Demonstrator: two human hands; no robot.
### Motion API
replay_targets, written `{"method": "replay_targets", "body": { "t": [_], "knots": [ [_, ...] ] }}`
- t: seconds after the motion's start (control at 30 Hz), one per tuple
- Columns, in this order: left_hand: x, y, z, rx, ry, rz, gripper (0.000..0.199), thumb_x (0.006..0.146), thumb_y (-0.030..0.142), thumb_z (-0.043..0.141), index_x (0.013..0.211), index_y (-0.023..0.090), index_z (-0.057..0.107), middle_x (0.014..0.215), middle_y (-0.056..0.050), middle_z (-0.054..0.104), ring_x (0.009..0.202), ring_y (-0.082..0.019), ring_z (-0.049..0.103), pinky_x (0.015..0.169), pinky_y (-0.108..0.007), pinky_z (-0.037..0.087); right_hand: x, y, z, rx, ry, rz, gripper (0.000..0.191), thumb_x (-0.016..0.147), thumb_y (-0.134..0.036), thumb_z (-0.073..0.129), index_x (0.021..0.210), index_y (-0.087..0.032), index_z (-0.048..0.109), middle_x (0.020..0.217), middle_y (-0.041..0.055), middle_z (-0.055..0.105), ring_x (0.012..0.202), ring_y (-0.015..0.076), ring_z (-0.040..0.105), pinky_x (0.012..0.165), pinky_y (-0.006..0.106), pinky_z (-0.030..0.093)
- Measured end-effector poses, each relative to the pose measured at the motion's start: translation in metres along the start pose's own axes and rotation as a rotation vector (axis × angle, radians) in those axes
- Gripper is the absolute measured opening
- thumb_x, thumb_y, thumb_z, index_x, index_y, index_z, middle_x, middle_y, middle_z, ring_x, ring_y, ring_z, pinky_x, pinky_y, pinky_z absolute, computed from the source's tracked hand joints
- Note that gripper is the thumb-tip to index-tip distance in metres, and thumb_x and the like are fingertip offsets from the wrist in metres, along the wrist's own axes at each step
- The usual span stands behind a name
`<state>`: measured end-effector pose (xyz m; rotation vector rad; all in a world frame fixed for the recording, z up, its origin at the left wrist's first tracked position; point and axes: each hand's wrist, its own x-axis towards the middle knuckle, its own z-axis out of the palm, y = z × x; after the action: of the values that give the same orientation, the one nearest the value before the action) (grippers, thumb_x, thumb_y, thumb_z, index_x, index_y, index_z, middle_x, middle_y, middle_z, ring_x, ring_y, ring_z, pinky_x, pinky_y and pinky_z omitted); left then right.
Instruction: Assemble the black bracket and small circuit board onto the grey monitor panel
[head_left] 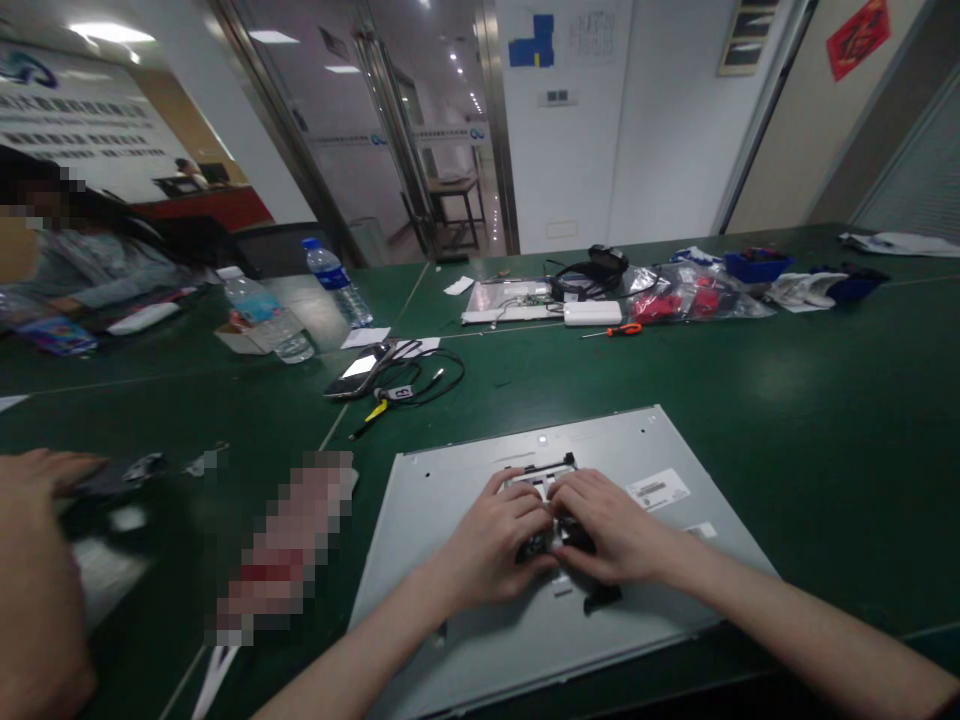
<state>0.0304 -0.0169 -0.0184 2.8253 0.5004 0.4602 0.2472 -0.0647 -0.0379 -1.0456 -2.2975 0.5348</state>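
Note:
A flat grey metal panel [465, 480], like the back of a display, lies on the green table in front of me. My left hand [499, 540] and my right hand [604, 525] meet over its middle, fingers curled inward. Between them they grip a small black part [534, 543], mostly covered by the fingers. Just beyond the fingertips shows a black-edged bracket [551, 466] on the panel. Another black piece [602, 598] sticks out below my right hand. White labels [658, 489] are stuck on the panel's right side.
Another person's arm [37, 570] reaches in at the left, near a pixelated card on a white strap [217, 675]. Farther back are a phone [360, 370], black cable [450, 385], water bottles [337, 280], an orange-handled screwdriver [622, 330] and bagged red items [690, 295].

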Motion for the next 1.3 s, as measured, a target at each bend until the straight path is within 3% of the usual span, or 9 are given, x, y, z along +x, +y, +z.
{"method": "replay_targets", "body": {
  "t": [0.17,0.43,1.0,1.3],
  "knots": [
    [0.0002,0.0018,-0.0039,-0.011,-0.008,0.005,0.023,0.090,0.042,0.064,0.098,0.021,0.065,0.099,-0.006,0.071,0.103,-0.027,0.063,0.112,-0.054,0.030,-0.0001,0.0012,0.0022,0.012,-0.006,-0.003,0.032,0.083,-0.027,0.065,0.109,-0.020,0.047,0.113,0.0120,0.059,0.105,0.0283,0.053,0.093,0.045,0.044],
    [0.0005,-0.0013,-0.0035,-0.012,0.015,0.066,0.018,0.096,0.036,0.058,0.087,0.024,0.068,0.087,0.000,0.074,0.098,-0.022,0.064,0.114,-0.050,0.024,-0.0001,0.0007,0.0019,0.036,-0.012,-0.017,0.030,0.088,-0.035,0.064,0.109,-0.020,0.049,0.113,0.0121,0.059,0.105,0.0282,0.053,0.092,0.045,0.045],
    [0.0003,-0.0017,-0.0056,0.002,0.026,0.088,0.011,0.093,0.024,0.060,0.090,0.024,0.071,0.091,0.000,0.075,0.098,-0.022,0.064,0.113,-0.052,0.027,0.0004,-0.0056,-0.0061,0.038,0.001,-0.039,0.036,0.081,-0.027,0.063,0.113,-0.019,0.050,0.115,0.0116,0.058,0.105,0.0284,0.052,0.095,0.046,0.043],
    [0.0017,0.0005,-0.0054,0.050,0.058,0.095,0.015,0.094,0.022,0.057,0.089,0.023,0.071,0.091,-0.001,0.074,0.096,-0.021,0.065,0.112,-0.051,0.030,0.0000,-0.0029,-0.0008,0.029,-0.009,-0.016,0.030,0.085,-0.024,0.060,0.113,-0.019,0.050,0.117,0.0127,0.059,0.108,0.0284,0.053,0.094,0.045,0.044]
  ]
}}
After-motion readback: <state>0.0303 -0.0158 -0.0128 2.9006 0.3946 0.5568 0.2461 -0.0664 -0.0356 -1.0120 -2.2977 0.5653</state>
